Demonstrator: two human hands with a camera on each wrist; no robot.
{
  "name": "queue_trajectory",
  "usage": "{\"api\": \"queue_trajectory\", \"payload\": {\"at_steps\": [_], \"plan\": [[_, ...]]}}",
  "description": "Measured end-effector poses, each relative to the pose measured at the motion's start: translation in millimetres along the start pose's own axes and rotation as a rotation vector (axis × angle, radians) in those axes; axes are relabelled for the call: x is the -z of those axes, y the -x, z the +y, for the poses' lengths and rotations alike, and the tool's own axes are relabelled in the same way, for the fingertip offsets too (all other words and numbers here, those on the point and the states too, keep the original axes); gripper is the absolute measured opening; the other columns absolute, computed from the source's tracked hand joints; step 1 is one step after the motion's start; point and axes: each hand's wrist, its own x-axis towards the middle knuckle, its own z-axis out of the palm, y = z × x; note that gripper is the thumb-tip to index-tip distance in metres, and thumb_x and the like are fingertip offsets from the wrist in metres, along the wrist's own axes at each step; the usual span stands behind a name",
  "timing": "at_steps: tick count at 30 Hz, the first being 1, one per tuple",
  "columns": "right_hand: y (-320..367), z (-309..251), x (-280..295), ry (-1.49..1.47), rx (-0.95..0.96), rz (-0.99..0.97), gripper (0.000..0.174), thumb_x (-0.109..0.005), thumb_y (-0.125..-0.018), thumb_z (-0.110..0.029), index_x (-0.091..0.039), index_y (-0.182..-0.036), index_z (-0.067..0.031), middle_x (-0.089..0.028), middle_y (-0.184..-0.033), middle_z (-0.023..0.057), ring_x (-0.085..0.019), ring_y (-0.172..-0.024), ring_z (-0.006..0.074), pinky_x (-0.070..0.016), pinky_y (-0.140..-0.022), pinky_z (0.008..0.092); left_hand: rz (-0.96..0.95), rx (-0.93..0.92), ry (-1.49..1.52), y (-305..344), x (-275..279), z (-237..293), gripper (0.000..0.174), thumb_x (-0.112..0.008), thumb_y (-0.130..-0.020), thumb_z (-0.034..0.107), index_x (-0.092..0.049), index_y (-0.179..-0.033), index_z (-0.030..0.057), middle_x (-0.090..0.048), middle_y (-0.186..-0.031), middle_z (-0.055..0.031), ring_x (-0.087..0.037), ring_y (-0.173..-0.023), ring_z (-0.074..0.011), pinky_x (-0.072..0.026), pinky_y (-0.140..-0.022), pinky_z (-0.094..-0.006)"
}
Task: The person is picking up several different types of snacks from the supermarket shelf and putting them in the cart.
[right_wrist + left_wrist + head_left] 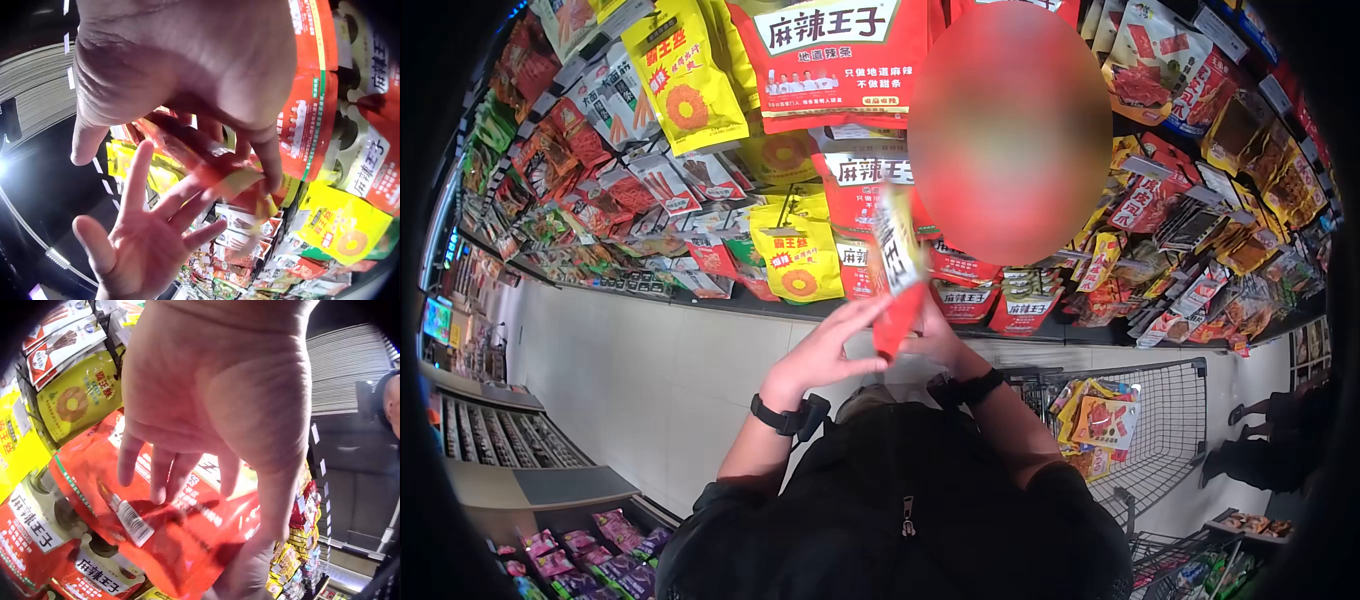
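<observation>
A red snack bag (pixel 896 318) with a pale label stands nearly edge-on in front of the body in the head view, its upper part smeared by motion. My right hand (pixel 187 69) grips it, fingers curled around the bag in the right wrist view. Facing it is my left hand (pixel 147 247), palm up and fingers spread. In the left wrist view the straight fingers of that hand overlap the bag's red back (pixel 181 550), which shows a barcode sticker (pixel 134 523).
Racks of hanging snacks rise ahead, with yellow bags (pixel 685 80) and more red bags (pixel 830 70). A blurred oval hides part of them. To the right stands a wire cart (pixel 1165 410) holding several packets (pixel 1105 420). Dark-clothed people (pixel 1260 455) are at the far right.
</observation>
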Motion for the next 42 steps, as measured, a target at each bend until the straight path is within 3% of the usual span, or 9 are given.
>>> {"api": "queue_trajectory", "payload": {"at_steps": [6,11,15,29,32,34,38,41,42], "plan": [[5.5,-8.4,10.5,-0.277,-0.318,0.196,0.054,-0.058,-0.079,-0.003,-0.035,-0.128,-0.0027,-0.046,-0.123,0.0102,-0.046,-0.114,0.0221,-0.0410,-0.095,0.0387,-0.022,-0.050,-0.019,6.2,6.2,-2.9,0.060,-0.075,-0.068,0.021,-0.052,-0.122,0.0089,-0.051,-0.119,-0.0143,-0.045,-0.112,-0.0300,-0.0346,-0.096,-0.0377],[4.3,-19.5,15.4,-0.650,-0.407,0.345,0.044,-0.050,-0.083,-0.002,-0.038,-0.126,-0.0009,-0.050,-0.120,0.0152,-0.053,-0.108,0.0258,-0.0450,-0.092,0.0406,0.739,-0.002,-0.322,6.9,17.3,-21.4,0.065,-0.075,-0.065,0.015,-0.044,-0.120,0.0015,-0.054,-0.107,-0.0117,-0.050,-0.103,-0.0259,-0.0359,-0.093,-0.0368],[5.4,-12.1,23.6,-0.608,-0.435,0.335,0.043,-0.050,-0.083,-0.003,-0.040,-0.125,0.0005,-0.052,-0.118,0.0161,-0.055,-0.106,0.0252,-0.0473,-0.088,0.0393,0.464,0.211,0.588,11.2,14.0,-32.3,0.058,-0.067,-0.077,0.008,-0.036,-0.126,-0.0012,-0.051,-0.117,-0.0113,-0.050,-0.106,-0.0162,-0.0389,-0.094,-0.0332],[0.4,-18.5,21.1,-0.522,-0.485,0.338,0.041,-0.051,-0.084,-0.004,-0.040,-0.124,-0.0001,-0.054,-0.115,0.0135,-0.056,-0.102,0.0234,-0.0488,-0.086,0.0375,0.398,0.254,0.575,19.8,7.7,-49.6,0.035,-0.063,-0.079,0.000,-0.049,-0.111,-0.0030,-0.059,-0.105,-0.0077,-0.056,-0.094,-0.0115,-0.0462,-0.084,-0.0277],[0.8,-16.8,16.8,-0.468,-0.465,0.354,0.041,-0.050,-0.085,-0.005,-0.039,-0.125,-0.0010,-0.054,-0.115,0.0121,-0.055,-0.103,0.0222,-0.0482,-0.086,0.0361,0.588,0.177,0.523,17.3,3.6,-44.6,0.051,-0.070,-0.074,0.005,-0.044,-0.116,-0.0022,-0.054,-0.113,-0.0108,-0.052,-0.103,-0.0153,-0.0436,-0.087,-0.0298],[0.4,-10.1,13.3,-0.432,-0.444,0.354,0.040,-0.049,-0.086,-0.005,-0.039,-0.125,-0.0017,-0.053,-0.116,0.0114,-0.055,-0.104,0.0215,-0.0474,-0.087,0.0353,0.779,0.127,-0.421,17.4,6.0,-38.4,0.073,-0.080,-0.063,0.014,-0.038,-0.122,0.0004,-0.045,-0.122,-0.0129,-0.044,-0.113,-0.0207,-0.0396,-0.091,-0.0336],[-2.9,-5.8,-7.2,-0.238,-0.253,0.103,0.058,-0.055,-0.084,-0.014,-0.029,-0.135,-0.0048,-0.039,-0.130,0.0123,-0.041,-0.119,0.0222,-0.0354,-0.098,0.0381,0.096,0.129,-0.022,13.1,4.7,-21.9,0.105,-0.086,-0.053,0.024,-0.024,-0.137,0.0075,-0.035,-0.133,-0.0105,-0.039,-0.118,-0.0242,-0.0358,-0.095,-0.0374],[-5.6,-8.2,-25.4,0.181,-0.046,-0.126,0.081,-0.063,-0.078,-0.025,-0.016,-0.141,-0.0073,-0.006,-0.147,0.0151,-0.015,-0.134,0.0235,-0.0210,-0.106,0.0417,0.101,0.012,0.564,10.8,-18.9,-23.4,0.104,-0.085,-0.056,0.023,-0.023,-0.138,0.0070,-0.033,-0.135,-0.0100,-0.036,-0.122,-0.0225,-0.0338,-0.098,-0.0384],[-3.7,-18.1,-29.5,0.339,-0.058,-0.187,0.078,-0.064,-0.077,-0.027,-0.021,-0.140,-0.0090,0.007,-0.148,0.0144,-0.006,-0.136,0.0248,-0.0195,-0.106,0.0430,0.184,-0.012,0.601,13.7,-22.0,-28.1,0.080,-0.077,-0.070,0.019,-0.031,-0.134,0.0049,-0.038,-0.132,-0.0092,-0.038,-0.121,-0.0198,-0.0348,-0.098,-0.0367]]}}
